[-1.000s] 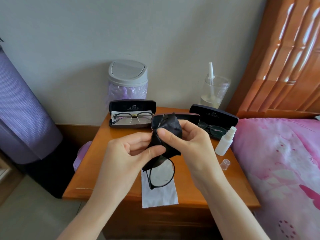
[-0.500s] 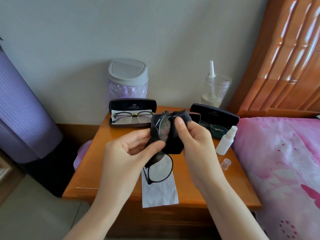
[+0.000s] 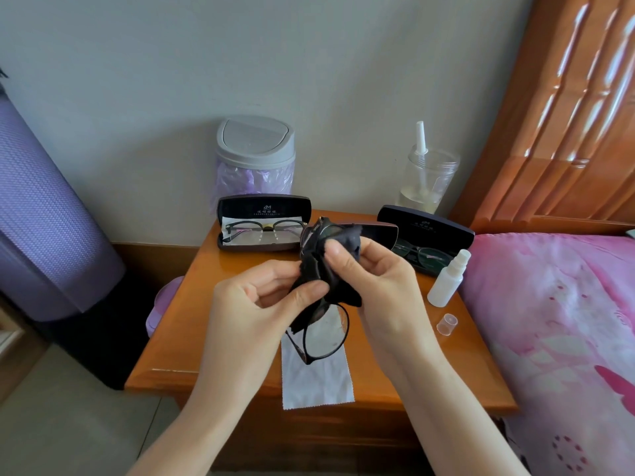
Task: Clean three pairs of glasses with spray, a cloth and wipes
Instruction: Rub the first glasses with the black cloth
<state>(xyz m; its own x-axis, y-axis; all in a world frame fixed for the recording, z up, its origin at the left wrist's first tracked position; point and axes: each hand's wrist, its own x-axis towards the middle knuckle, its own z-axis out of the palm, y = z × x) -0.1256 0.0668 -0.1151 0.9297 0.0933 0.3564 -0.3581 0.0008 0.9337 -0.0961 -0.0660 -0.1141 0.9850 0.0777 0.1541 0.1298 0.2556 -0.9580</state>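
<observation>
my left hand (image 3: 254, 304) pinches the black cloth (image 3: 311, 281) between thumb and forefinger. my right hand (image 3: 374, 280) pinches the same cloth, thumb on top, round the upper lens of the round black glasses (image 3: 326, 334). that lens is mostly hidden in the folds, and only the lower lens hangs clear, over a white wipe (image 3: 316, 379) that overhangs the front edge of the wooden bedside table (image 3: 213, 304). my hands cover most of the middle case (image 3: 378, 231), so i cannot tell its contents. the left case (image 3: 264, 207) shows a second pair (image 3: 264, 230). the third pair (image 3: 426, 255) in the right case (image 3: 426, 225) is dim. the spray bottle (image 3: 446, 283) stands uncapped, its clear cap (image 3: 446, 324) near it. a lidded bin (image 3: 256, 149) and a jar (image 3: 427, 180) stand against the grey wall. a pink bed (image 3: 556, 321) lies at my right, and a purple roll (image 3: 44, 218) at my left is cut off.
</observation>
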